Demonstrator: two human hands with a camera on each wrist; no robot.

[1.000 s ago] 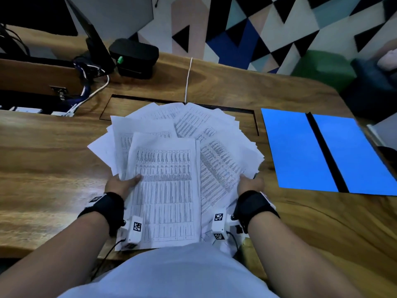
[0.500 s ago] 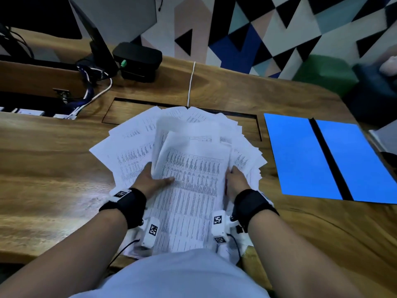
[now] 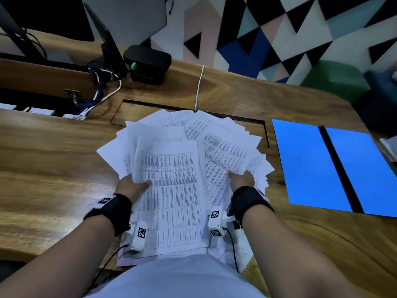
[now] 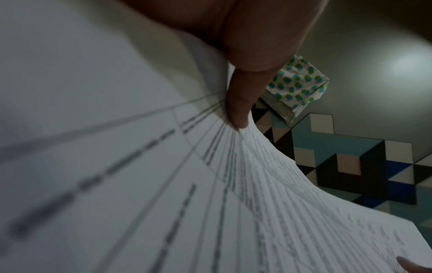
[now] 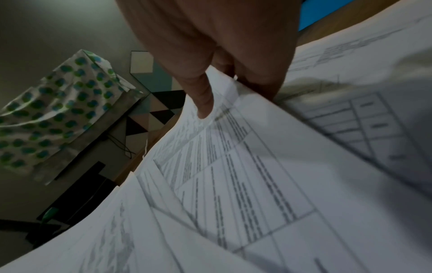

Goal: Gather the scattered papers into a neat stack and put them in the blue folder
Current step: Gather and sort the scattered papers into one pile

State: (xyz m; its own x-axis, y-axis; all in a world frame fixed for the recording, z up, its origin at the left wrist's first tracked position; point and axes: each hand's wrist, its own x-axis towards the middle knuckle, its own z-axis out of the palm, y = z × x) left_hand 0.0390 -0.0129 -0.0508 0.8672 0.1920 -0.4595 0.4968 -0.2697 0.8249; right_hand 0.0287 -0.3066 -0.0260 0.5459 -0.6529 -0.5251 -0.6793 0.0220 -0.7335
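Note:
A fanned pile of white printed papers [image 3: 171, 179] lies on the wooden desk in front of me, its near edge over the desk's front. My left hand [image 3: 134, 186] grips the pile's left side, thumb on top of the sheets [image 4: 210, 203], fingers hidden under them. My right hand [image 3: 240, 179] grips the right side the same way, thumb pressing the papers [image 5: 233, 175]. The blue folder [image 3: 311, 168] lies open and flat on the desk to the right of the pile, a dark spine down its middle.
A black box [image 3: 148, 63], monitor stand and cables [image 3: 101, 82] sit at the desk's back left. A white cord [image 3: 198, 89] runs to a recessed hatch [image 3: 137, 110] behind the papers. Bare wood [image 3: 53, 168] lies left of the pile.
Both hands squeezed the sheets inward and lifted the top ones half a second ago; now the hands have spread apart again and the pile lies flatter, more gathered than at first.

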